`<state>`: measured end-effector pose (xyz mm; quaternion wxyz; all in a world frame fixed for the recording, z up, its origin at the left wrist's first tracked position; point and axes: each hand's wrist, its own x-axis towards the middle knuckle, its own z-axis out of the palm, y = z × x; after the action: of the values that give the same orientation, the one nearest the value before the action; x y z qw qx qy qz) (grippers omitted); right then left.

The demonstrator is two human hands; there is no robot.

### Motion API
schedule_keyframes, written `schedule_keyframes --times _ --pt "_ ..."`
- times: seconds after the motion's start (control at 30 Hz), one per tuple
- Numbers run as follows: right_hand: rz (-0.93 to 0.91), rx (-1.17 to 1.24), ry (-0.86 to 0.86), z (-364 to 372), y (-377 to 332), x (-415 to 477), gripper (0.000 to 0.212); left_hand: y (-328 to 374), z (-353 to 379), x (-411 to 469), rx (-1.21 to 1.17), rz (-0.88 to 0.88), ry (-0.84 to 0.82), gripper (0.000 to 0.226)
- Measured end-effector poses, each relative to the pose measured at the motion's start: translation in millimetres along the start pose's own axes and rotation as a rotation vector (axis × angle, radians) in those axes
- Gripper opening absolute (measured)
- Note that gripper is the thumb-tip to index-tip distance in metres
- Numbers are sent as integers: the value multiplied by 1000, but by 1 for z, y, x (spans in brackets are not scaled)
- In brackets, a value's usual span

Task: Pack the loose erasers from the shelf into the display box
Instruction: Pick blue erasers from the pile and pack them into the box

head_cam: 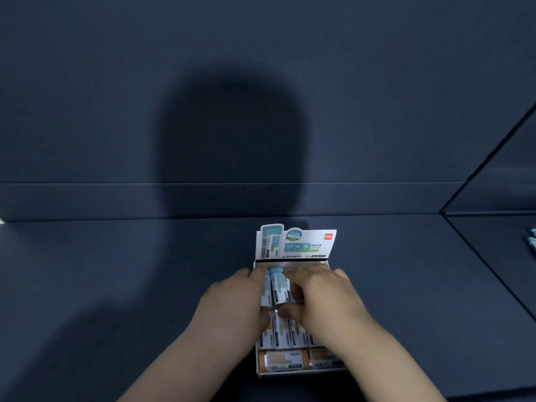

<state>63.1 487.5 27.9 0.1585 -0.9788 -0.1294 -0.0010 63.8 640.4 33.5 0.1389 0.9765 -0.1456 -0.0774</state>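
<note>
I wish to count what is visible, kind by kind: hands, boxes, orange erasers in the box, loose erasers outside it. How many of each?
Hands: 2 (left hand, right hand)
Display box: 1
Orange erasers, front row: 2
Loose erasers at the right edge: 2
Total: 7
Blue erasers in the box are partly hidden by the hands, so not counted.

two hands (232, 297) (324, 297), one display box (319, 245)

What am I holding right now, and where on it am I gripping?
A blue-tipped eraser, at the back row of the display box: the left hand grips its left side, the right hand pinches its right side and near end.
</note>
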Motion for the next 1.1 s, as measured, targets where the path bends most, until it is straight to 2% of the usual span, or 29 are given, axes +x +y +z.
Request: schedule_keyframes --times 0.13,0.3,0.5,0.67,0.73,0.83,0.93,1.1 --pt "2 -21 30 4 -1 -1 47 2 3 0 20 -33 35 35" --pt "5 -47 103 14 -1 -1 45 6 9 -1 26 -57 111 23" --pt "5 -10 148 14 -3 -4 43 7 12 -3 9 -71 155 23" --pt "-20 11 219 5 2 -9 37 11 0 -10 116 -68 149 44" --pt "-24 16 310 -2 7 -14 33 17 -4 -14 216 -41 205 46" --pt "-29 -12 354 -15 18 -26 28 32 0 -18 199 83 398 31" --pt "6 -74 262 -32 32 -40 28 54 10 -17 226 168 439 24" --pt "1 -138 59 -61 67 -64 44 99 22 -10 321 124 377 19"
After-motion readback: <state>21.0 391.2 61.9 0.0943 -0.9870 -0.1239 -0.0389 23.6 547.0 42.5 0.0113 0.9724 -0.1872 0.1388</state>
